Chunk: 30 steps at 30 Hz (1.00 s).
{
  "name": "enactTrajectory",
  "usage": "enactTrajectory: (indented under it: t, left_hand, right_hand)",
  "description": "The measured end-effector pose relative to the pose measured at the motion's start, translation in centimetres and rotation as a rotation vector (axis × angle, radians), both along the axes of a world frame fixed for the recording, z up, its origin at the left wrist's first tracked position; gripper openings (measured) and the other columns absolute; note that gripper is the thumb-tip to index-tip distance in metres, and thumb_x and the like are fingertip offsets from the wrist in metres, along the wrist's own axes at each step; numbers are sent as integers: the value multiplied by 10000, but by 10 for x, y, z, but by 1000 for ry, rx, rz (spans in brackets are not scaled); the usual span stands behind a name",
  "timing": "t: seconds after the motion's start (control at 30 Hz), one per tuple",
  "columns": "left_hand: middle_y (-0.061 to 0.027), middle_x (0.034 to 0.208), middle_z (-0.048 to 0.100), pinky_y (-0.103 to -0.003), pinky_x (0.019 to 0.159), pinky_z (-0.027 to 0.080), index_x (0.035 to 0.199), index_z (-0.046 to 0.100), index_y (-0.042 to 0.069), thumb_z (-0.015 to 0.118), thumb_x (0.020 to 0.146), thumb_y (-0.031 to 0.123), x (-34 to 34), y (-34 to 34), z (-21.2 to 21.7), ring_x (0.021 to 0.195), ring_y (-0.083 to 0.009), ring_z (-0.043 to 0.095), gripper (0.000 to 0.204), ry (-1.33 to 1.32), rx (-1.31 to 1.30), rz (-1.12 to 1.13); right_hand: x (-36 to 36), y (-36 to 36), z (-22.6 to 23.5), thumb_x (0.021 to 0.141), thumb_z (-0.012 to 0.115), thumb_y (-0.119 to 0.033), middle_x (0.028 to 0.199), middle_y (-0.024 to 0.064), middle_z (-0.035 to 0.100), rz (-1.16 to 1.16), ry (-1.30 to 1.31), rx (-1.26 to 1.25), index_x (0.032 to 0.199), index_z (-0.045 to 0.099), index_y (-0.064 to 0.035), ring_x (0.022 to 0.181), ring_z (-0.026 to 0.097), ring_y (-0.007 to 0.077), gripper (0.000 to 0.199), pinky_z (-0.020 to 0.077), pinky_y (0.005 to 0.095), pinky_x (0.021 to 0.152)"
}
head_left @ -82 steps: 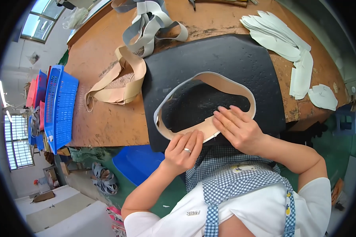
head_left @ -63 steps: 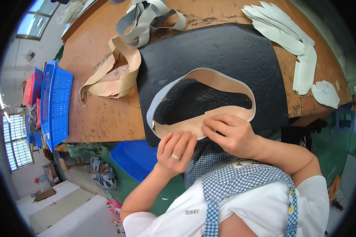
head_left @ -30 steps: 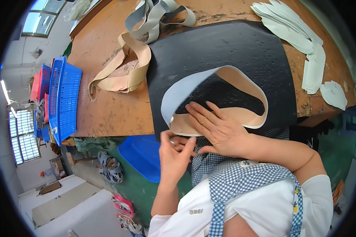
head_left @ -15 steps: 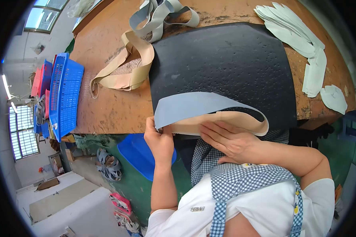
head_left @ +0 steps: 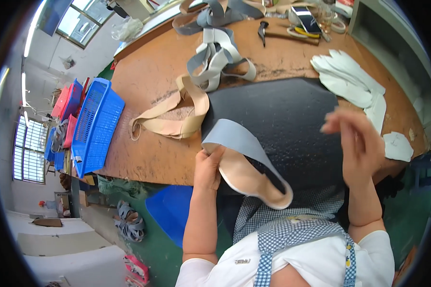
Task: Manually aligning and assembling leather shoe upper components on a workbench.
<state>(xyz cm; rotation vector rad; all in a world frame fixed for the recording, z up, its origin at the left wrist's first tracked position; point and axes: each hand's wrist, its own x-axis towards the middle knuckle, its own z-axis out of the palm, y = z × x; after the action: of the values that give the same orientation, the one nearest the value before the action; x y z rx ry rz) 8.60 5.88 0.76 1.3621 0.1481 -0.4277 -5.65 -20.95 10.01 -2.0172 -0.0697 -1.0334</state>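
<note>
1. My left hand [head_left: 208, 165] is closed on the near-left end of a looped leather strip [head_left: 246, 165], thumb on top and fingers underneath.
2. The strip shows a grey face on the band running from my grip toward my body, and a pale beige face on the part folded beneath it. It lies partly on the black mat [head_left: 282, 124] and partly hangs over the near edge of the table [head_left: 148, 95], in front of my checked apron [head_left: 292, 229].
3. My right hand [head_left: 357, 146] is lifted above the right part of the mat, fingers spread and loosely curled, holding nothing. It is blurred, so I cannot make out finer detail of the fingers. It is well apart from the strip.
4. Just beyond the mat's far-left corner lies a beige leather loop [head_left: 177, 119], touching the mat's edge.
5. Farther back sits a heap of grey strips [head_left: 220, 60].
6. To the right of the mat, a fan of white cut pieces [head_left: 352, 79] rests on the table, with another single white piece [head_left: 397, 146] nearer to me.
7. A blue plastic basket [head_left: 98, 124] stands at the table's left edge.
</note>
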Motion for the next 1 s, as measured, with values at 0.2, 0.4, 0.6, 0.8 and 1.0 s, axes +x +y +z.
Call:
enactTrajectory:
  t: [0.2,0.4,0.6,0.8,1.0]
  left_hand:
    - [-90,948,726,-288,714,557,1052,703,-39,692,891,95,-3,-49,22,799,-138,687,209,103,22,-623]
    - [-51,888,723,-267,711,544,1020,710,-40,669,935,118,-20,-65,29,775,-97,660,184,-91,230,-815]
    - [-187,817,710,-361,695,537,1058,675,-35,633,932,203,-31,-65,29,719,-241,704,273,-394,496,-826]
    - [-119,675,637,-323,561,450,881,631,-58,640,944,179,-27,-67,28,596,-103,537,245,-591,528,-627]
    - [-127,647,615,-325,553,448,889,637,-53,613,960,188,-32,-66,18,597,-97,527,252,-532,514,-651]
  right_hand:
    - [50,-1,-50,763,786,-77,1254,156,657,289,344,-12,1352,557,-63,1188,626,257,632,510,375,965]
    - [60,-6,-64,788,735,-105,812,86,701,304,297,51,974,702,-26,708,688,146,204,535,273,646]
    - [59,-14,-86,804,708,-92,756,70,671,309,301,123,966,695,-2,651,613,82,185,496,259,601]
    - [55,-7,-103,804,681,-52,767,36,679,350,373,282,965,709,-10,711,584,47,169,500,246,636]
    - [54,-3,-106,921,628,-70,900,48,701,221,394,510,1033,668,11,830,589,78,145,507,285,742]
